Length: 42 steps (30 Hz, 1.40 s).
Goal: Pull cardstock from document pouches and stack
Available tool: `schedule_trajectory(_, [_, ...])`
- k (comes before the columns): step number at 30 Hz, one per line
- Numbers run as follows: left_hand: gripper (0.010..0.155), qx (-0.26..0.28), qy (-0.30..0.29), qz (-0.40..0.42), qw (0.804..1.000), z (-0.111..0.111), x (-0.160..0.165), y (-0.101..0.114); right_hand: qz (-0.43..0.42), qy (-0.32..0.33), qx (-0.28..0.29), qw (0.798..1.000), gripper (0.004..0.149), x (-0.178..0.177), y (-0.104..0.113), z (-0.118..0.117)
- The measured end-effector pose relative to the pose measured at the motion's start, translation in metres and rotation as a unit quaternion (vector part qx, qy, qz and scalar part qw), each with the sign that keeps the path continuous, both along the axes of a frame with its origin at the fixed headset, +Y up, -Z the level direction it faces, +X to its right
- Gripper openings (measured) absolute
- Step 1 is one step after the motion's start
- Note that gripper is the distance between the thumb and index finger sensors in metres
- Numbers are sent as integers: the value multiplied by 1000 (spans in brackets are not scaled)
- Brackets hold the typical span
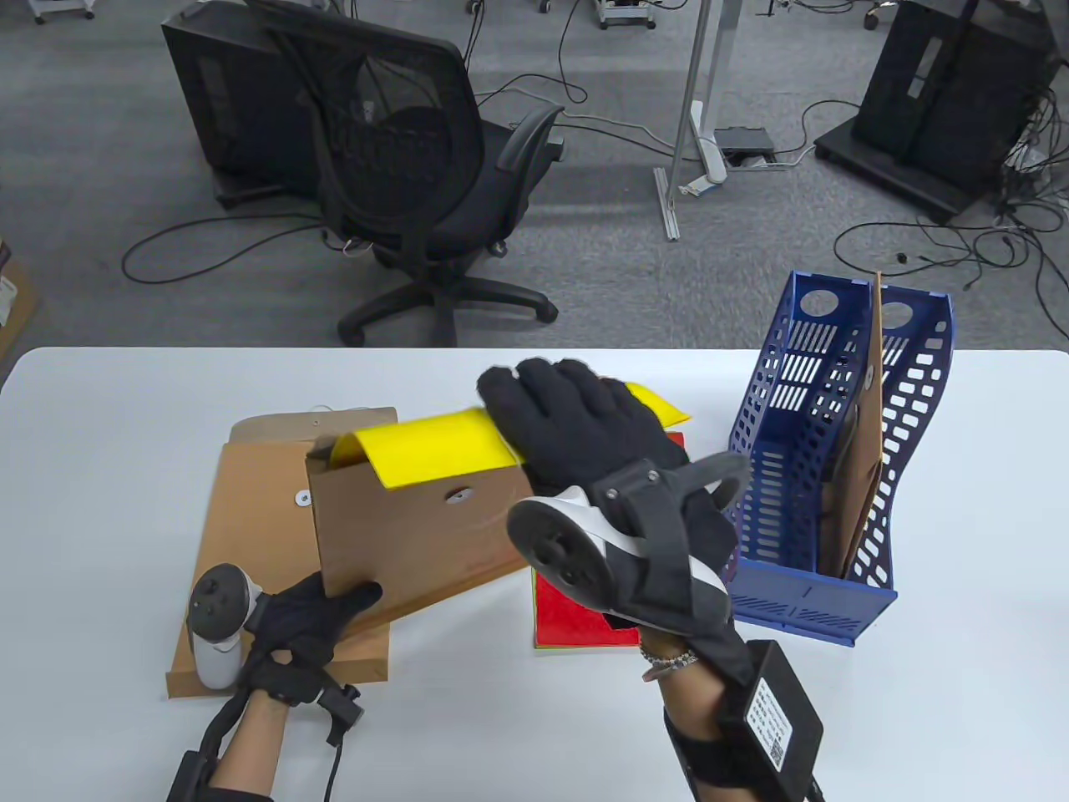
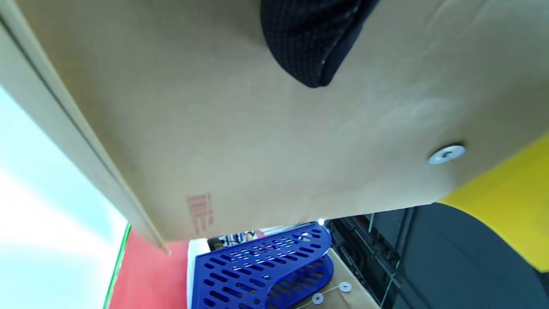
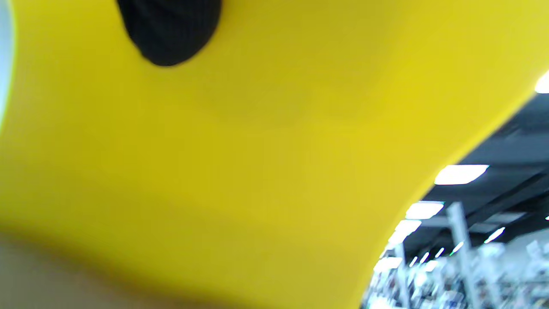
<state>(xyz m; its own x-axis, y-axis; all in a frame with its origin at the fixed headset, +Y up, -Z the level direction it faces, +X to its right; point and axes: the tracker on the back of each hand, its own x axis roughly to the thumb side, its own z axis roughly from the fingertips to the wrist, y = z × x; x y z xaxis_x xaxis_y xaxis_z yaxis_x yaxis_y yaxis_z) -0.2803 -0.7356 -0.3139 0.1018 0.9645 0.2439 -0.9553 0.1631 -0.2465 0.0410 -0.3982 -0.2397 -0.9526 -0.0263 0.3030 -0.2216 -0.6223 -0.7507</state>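
My left hand (image 1: 313, 614) grips the near corner of a brown document pouch (image 1: 409, 535) and holds it tilted above the table. The pouch fills the left wrist view (image 2: 240, 128), with a gloved fingertip (image 2: 306, 47) on it. A yellow cardstock sheet (image 1: 434, 443) sticks out of the pouch's open top. My right hand (image 1: 576, 426) holds that sheet by its right part. The sheet fills the right wrist view (image 3: 274, 150), with a fingertip (image 3: 169, 30) on it. A stack of cardstock with a red sheet on top (image 1: 576, 622) lies on the table under my right wrist.
A second brown pouch (image 1: 250, 518) lies flat under the held one. A blue file rack (image 1: 814, 468) stands at the right with another pouch (image 1: 864, 451) upright in it. An office chair (image 1: 417, 167) stands beyond the table's far edge.
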Motion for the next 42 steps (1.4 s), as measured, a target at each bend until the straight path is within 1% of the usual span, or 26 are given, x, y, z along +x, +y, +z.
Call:
schedule_trajectory(1, [48,-3,-2,9,1000,0,-1,0,-28,-23,25,999,47,11,4,6])
schedule_trajectory(2, [49,-6,-4,13,1000,-1,-2,0,-42,-35,38,998,47,17,4,9])
schedule_trajectory(3, [49,-12,-7,16,1000,-1,-4,1,-64,-45,69,995,47,26,4,15])
schedule_trajectory(5, [49,-16,-10,14,1000,-1,-7,1,-97,-55,112,987,47,39,0,22])
schedule_trajectory(7, [50,-25,-3,23,999,-1,-11,0,-110,-63,148,981,48,52,-7,26])
schedule_trajectory(10, [50,-39,3,61,997,-2,-17,-4,-108,-81,199,971,48,66,-27,26])
schedule_trajectory(11, [50,-43,8,75,996,-1,-19,-5,-104,-87,200,970,48,71,-36,24])
schedule_trajectory(12, [50,-44,13,83,996,-1,-21,-4,-102,-92,190,972,48,73,-43,22])
schedule_trajectory(14, [50,-40,19,97,994,-1,-26,-2,-94,-93,137,982,48,77,-70,9])
schedule_trajectory(15, [50,-37,23,104,994,0,-29,-1,-90,-96,111,985,48,78,-87,0])
schedule_trajectory(16, [50,-35,28,110,993,1,-32,1,-73,-112,100,986,48,78,-106,-8])
schedule_trajectory(17, [50,-34,33,115,992,2,-35,3,-44,-123,88,987,49,78,-123,-16])
schedule_trajectory(19, [50,-36,49,120,991,4,-42,6,19,-145,44,988,49,75,-169,-35])
schedule_trajectory(20, [50,-39,57,117,991,5,-46,7,41,-149,24,988,49,73,-184,-41])
schedule_trajectory(21, [50,-43,67,112,991,6,-51,8,82,-150,-12,985,49,70,-212,-50])
schedule_trajectory(22, [50,-46,71,111,990,6,-54,9,101,-149,-27,983,49,68,-225,-53])
schedule_trajectory(23, [50,-50,74,113,990,7,-58,9,139,-147,-51,978,49,64,-247,-58])
schedule_trajectory(24, [50,-53,75,117,989,7,-61,8,165,-146,-65,973,49,61,-260,-61])
schedule_trajectory(26, [50,-58,75,136,986,7,-65,5,232,-143,-93,958,49,54,-291,-67])
schedule_trajectory(28, [50,-65,78,144,984,7,-66,3,270,-138,-110,947,49,50,-312,-70])
schedule_trajectory(30, [50,-70,80,139,985,6,-66,2,283,-138,-131,940,49,49,-327,-72])
schedule_trajectory(33, [50,-72,74,119,987,6,-64,1,286,-131,-168,934,48,50,-342,-72])
schedule_trajectory(35, [50,-73,70,112,988,5,-62,1,296,-138,-189,926,50,51,-348,-72])
schedule_trajectory(37, [50,-75,70,110,989,5,-61,1,294,-136,-228,918,52,51,-355,-72])
schedule_trajectory(38, [50,-76,70,109,989,5,-60,0,289,-137,-258,912,54,51,-360,-73])
schedule_trajectory(42, [50,-79,69,101,989,5,-60,0,273,-132,-363,881,72,52,-369,-76])
